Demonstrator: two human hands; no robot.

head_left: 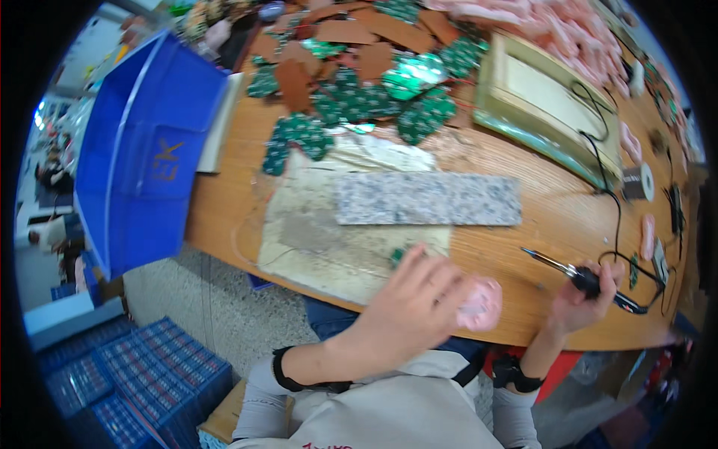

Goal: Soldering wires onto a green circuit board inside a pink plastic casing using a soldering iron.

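My right hand [580, 299] grips a soldering iron [585, 280] by its black handle, the metal tip pointing up and left above the table. Curled over the near edge of the worktop, my left hand [419, 303] appears to hold a rounded pink plastic part [481, 303], which sticks out on its right side. A small green piece [397, 257] shows by the left fingertips; whether they touch it is unclear. Just beyond lies a speckled grey stone slab [430, 199], partly on a stained pale sheet [307, 232].
Green circuit boards [351, 97] and brown boards [374, 60] are heaped at the back. On the left stands a blue bin [142, 165]. A cream tray [550, 97], pink parts [553, 34], a solder spool [637, 182] and black cables [617, 217] occupy the right.
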